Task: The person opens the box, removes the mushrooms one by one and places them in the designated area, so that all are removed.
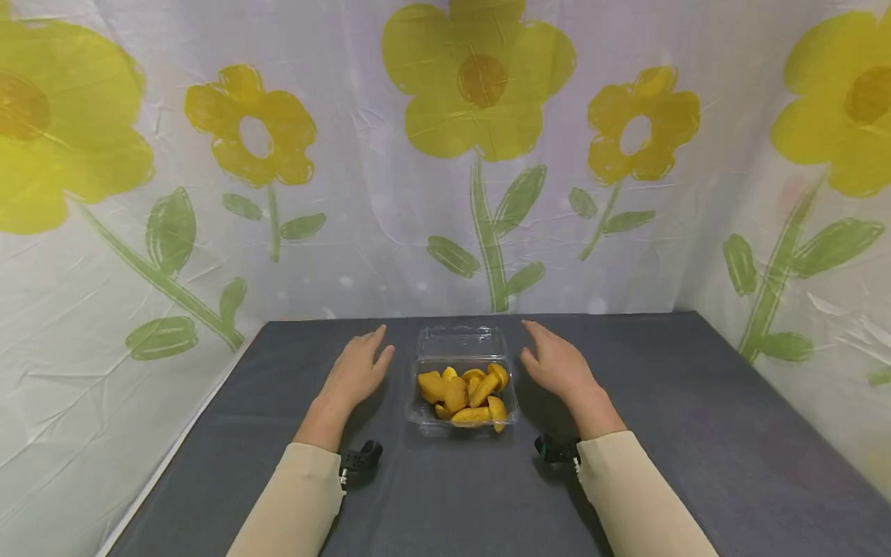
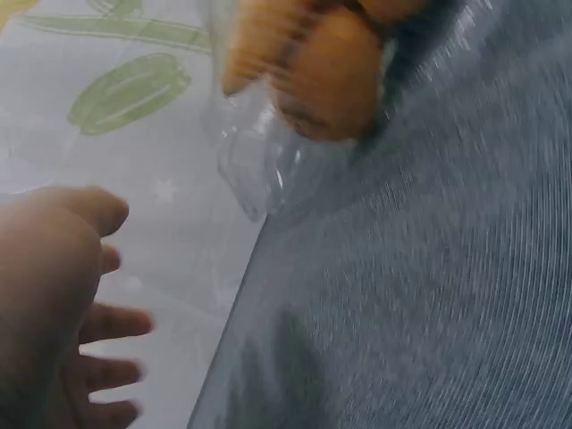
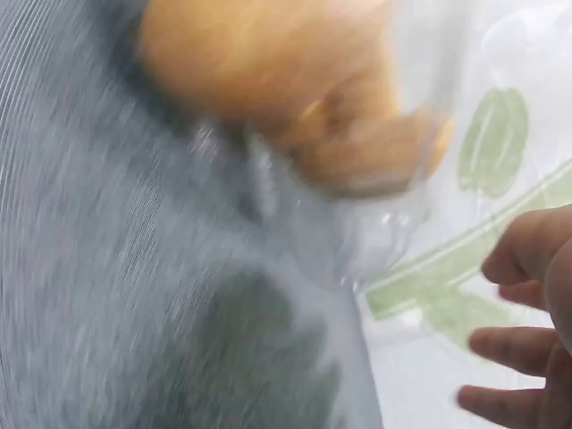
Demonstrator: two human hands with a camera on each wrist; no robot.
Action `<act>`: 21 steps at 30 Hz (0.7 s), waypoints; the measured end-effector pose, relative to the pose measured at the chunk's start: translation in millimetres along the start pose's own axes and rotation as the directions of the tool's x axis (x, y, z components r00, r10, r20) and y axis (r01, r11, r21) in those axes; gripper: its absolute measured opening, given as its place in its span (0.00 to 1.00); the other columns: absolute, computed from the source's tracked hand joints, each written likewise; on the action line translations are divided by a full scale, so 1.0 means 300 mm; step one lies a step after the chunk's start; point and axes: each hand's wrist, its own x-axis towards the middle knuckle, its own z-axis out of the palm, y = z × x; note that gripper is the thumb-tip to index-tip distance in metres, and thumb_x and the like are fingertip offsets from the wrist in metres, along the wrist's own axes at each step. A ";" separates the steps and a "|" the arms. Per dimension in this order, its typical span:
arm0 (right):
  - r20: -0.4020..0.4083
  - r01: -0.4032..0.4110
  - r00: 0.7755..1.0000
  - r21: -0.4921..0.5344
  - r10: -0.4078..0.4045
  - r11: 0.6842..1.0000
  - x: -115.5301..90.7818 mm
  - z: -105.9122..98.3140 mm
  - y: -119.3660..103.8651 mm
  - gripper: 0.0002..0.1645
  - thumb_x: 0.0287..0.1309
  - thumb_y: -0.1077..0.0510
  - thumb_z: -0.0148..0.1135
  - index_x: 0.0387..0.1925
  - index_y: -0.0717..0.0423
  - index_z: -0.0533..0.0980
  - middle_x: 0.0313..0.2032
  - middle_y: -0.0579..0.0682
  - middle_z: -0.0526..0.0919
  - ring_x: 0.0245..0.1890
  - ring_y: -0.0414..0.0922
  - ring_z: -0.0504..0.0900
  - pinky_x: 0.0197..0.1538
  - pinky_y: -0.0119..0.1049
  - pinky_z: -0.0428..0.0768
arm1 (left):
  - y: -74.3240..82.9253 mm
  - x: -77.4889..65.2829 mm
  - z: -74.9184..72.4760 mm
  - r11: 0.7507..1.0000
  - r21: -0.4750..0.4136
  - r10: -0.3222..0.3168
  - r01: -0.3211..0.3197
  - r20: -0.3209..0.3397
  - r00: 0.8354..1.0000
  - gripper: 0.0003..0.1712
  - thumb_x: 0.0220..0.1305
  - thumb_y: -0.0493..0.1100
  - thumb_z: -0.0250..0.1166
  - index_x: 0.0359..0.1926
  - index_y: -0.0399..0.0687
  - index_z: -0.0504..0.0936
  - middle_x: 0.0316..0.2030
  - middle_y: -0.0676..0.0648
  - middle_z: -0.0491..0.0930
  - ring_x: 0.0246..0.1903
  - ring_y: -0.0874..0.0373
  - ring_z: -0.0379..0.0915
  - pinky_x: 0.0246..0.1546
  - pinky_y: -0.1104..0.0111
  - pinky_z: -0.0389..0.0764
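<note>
A clear plastic clamshell box (image 1: 426, 425) sits on the table between my hands, its lid (image 1: 462, 340) tipped back away from me. Several yellow-orange mushrooms (image 1: 455, 394) lie in its base. To the left of the box hovers my left hand (image 1: 355, 370), fingers extended and holding nothing. My right hand (image 1: 559, 365) is on the other side, likewise apart from the box, with its fingers reaching forward. Both wrist views show spread fingers beside the box; the mushrooms (image 3: 268, 63) look blurred in the right wrist view.
Dark grey cloth (image 1: 459, 495) covers the table. White sheeting (image 1: 348, 263) printed with yellow flowers rises behind the far edge and along both sides. A black strap (image 1: 362, 456) is on the left wrist and another strap (image 1: 555, 449) on the right, below beige sleeves.
</note>
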 end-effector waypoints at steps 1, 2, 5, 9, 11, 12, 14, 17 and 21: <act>0.013 0.004 1.000 0.025 -0.004 1.000 -0.001 -0.003 -0.002 0.36 0.75 0.52 0.52 0.78 0.58 0.60 0.73 0.63 0.66 0.67 0.64 0.70 0.64 0.65 0.70 | 0.003 -0.001 0.002 0.999 -0.043 0.010 -0.009 0.016 1.000 0.36 0.83 0.55 0.48 0.81 0.43 0.54 0.75 0.32 0.58 0.74 0.31 0.52 0.71 0.38 0.57; 0.026 0.007 1.000 0.052 -0.008 0.999 -0.003 -0.006 -0.005 0.36 0.75 0.52 0.53 0.78 0.58 0.60 0.72 0.63 0.68 0.65 0.63 0.73 0.62 0.63 0.73 | 0.006 -0.002 0.005 0.996 -0.091 0.018 -0.015 0.031 0.999 0.36 0.83 0.55 0.49 0.81 0.44 0.54 0.74 0.33 0.62 0.72 0.33 0.57 0.69 0.39 0.62; 0.047 0.017 0.999 0.108 -0.022 0.994 -0.009 -0.016 -0.019 0.34 0.74 0.52 0.55 0.77 0.56 0.63 0.68 0.60 0.73 0.57 0.60 0.80 0.55 0.59 0.77 | 0.017 -0.004 0.013 0.976 -0.215 0.037 -0.023 0.059 0.998 0.36 0.82 0.56 0.49 0.81 0.47 0.55 0.70 0.34 0.69 0.66 0.37 0.68 0.62 0.42 0.72; 0.061 0.045 0.997 0.169 -0.056 0.985 -0.012 -0.037 -0.048 0.29 0.74 0.55 0.57 0.72 0.57 0.71 0.50 0.57 0.84 0.32 0.51 0.81 0.37 0.48 0.78 | 0.034 -0.008 0.015 0.947 -0.320 0.055 -0.018 0.108 0.993 0.34 0.82 0.57 0.50 0.81 0.54 0.58 0.63 0.37 0.76 0.60 0.41 0.75 0.56 0.44 0.77; 0.087 0.055 0.993 0.203 -0.074 0.978 -0.014 -0.046 -0.065 0.25 0.74 0.55 0.58 0.67 0.58 0.75 0.37 0.53 0.83 0.24 0.47 0.75 0.30 0.44 0.74 | 0.038 -0.011 0.019 0.928 -0.374 0.066 -0.010 0.137 0.988 0.33 0.82 0.55 0.51 0.81 0.56 0.59 0.63 0.38 0.76 0.61 0.41 0.74 0.59 0.43 0.76; 0.108 0.054 0.991 0.218 -0.079 0.974 -0.016 -0.051 -0.073 0.22 0.74 0.55 0.59 0.64 0.57 0.77 0.33 0.51 0.81 0.21 0.46 0.72 0.28 0.42 0.72 | 0.039 -0.013 0.023 0.918 -0.397 0.072 -0.005 0.154 0.985 0.32 0.82 0.54 0.52 0.81 0.57 0.59 0.63 0.38 0.76 0.62 0.40 0.73 0.60 0.42 0.74; 0.153 0.048 0.985 0.226 -0.084 0.973 -0.021 -0.054 -0.088 0.19 0.74 0.52 0.60 0.59 0.56 0.81 0.30 0.48 0.80 0.23 0.43 0.72 0.29 0.40 0.73 | 0.038 -0.016 0.038 0.899 -0.437 0.085 0.004 0.184 0.979 0.32 0.82 0.52 0.52 0.81 0.58 0.58 0.64 0.38 0.75 0.65 0.39 0.70 0.63 0.40 0.70; 0.217 0.040 0.972 0.211 -0.087 0.977 -0.030 -0.047 -0.102 0.18 0.72 0.47 0.63 0.53 0.55 0.83 0.32 0.46 0.80 0.28 0.43 0.76 0.33 0.41 0.76 | 0.038 -0.023 0.073 0.878 -0.479 0.099 0.016 0.213 0.972 0.33 0.82 0.51 0.51 0.82 0.60 0.55 0.68 0.38 0.71 0.70 0.38 0.64 0.66 0.38 0.66; 0.260 0.004 0.964 0.195 -0.056 0.981 -0.037 -0.027 -0.111 0.21 0.67 0.45 0.68 0.52 0.54 0.81 0.24 0.46 0.76 0.22 0.43 0.72 0.28 0.39 0.72 | 0.044 -0.030 0.119 0.867 -0.498 0.129 0.006 0.236 0.963 0.33 0.84 0.51 0.48 0.83 0.58 0.53 0.75 0.38 0.62 0.73 0.38 0.57 0.69 0.38 0.61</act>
